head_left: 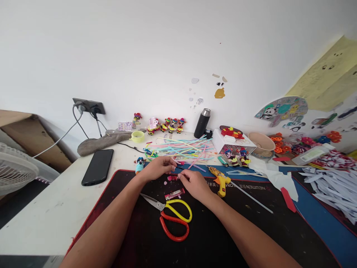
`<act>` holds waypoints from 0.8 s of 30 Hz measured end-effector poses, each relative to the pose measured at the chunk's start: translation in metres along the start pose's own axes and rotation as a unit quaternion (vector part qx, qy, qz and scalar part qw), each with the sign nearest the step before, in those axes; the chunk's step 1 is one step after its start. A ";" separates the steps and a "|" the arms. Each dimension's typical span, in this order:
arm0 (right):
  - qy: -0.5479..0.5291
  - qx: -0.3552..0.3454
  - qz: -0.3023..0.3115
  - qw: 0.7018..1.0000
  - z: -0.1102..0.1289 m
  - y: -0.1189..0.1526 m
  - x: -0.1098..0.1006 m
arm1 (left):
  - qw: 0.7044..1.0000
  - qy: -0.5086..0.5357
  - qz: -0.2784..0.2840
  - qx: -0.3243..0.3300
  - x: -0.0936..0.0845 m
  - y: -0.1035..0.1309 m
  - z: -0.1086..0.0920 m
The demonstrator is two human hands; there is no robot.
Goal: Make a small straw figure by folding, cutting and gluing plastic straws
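My left hand (160, 167) is closed in a pinch above the far part of the black mat (223, 230). Facing it, my right hand (195, 184) pinches too. Something small, thin and dark shows between the fingertips; its kind is too small to tell. Below them lies a small glittery pink-red piece (172, 178). Nearer to me are a pink lighter (174, 194) and scissors (174, 219) with one yellow and one red handle. A yellow glue gun (220, 181) lies right of my right hand. A small blue figure (140, 165) stands beside my left wrist.
Pastel plastic strips (181, 147) are heaped behind my hands. A black flask (202, 123), several small figures (173, 125) and a white box (234, 143) stand along the wall. A phone (97, 167) lies at left, near a fan (16, 167). White paper strips (331, 191) are piled at right.
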State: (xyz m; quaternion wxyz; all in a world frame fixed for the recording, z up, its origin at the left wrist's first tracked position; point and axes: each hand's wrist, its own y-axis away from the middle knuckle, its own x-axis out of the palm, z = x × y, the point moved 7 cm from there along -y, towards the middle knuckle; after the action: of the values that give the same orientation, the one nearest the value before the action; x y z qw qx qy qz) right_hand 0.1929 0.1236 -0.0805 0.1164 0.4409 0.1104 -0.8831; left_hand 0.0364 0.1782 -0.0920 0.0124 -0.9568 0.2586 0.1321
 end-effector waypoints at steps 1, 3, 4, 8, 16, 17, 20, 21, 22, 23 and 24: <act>-0.012 0.002 -0.002 1.000 0.000 0.001 -0.002 | 1.000 0.007 0.000 -0.002 0.000 0.000 0.000; -0.029 0.007 -0.010 1.000 -0.001 0.005 -0.008 | 1.000 0.019 0.000 -0.004 0.001 0.000 0.001; -0.032 0.009 -0.014 0.999 -0.001 0.008 -0.011 | 1.000 0.025 -0.001 -0.005 0.001 0.000 0.001; -0.005 0.022 -0.038 0.999 -0.008 0.022 -0.033 | 0.999 0.035 -0.002 -0.008 0.001 0.000 0.001; 0.068 0.149 -0.070 0.984 -0.069 0.072 -0.092 | 1.000 -0.001 0.004 -0.017 0.002 0.002 -0.003; 0.078 0.172 -0.072 0.979 -0.078 0.079 -0.098 | 1.000 -0.002 0.006 -0.018 0.003 0.002 -0.004; 0.107 0.208 -0.065 0.970 -0.098 0.093 -0.108 | 1.000 0.001 0.016 -0.018 0.005 0.003 -0.005; 0.115 0.216 -0.061 0.968 -0.103 0.096 -0.109 | 1.000 -0.001 0.018 -0.017 0.006 0.003 -0.006; 0.124 0.223 -0.054 0.965 -0.106 0.097 -0.108 | 1.000 -0.003 0.018 -0.016 0.006 0.003 -0.006; 0.135 0.231 -0.046 0.962 -0.108 0.096 -0.107 | 1.000 -0.006 0.017 -0.016 0.006 0.003 -0.006; 0.147 0.240 -0.040 0.959 -0.110 0.095 -0.104 | 1.000 -0.008 0.015 -0.015 0.006 0.003 -0.006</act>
State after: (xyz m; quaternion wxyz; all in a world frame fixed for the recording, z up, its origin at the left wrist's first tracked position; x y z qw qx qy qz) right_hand 0.3654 0.0769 -0.0701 -0.0457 0.5760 -0.0709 -0.8131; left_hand 0.0407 0.1720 -0.0875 -0.0016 -0.9517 0.2711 0.1442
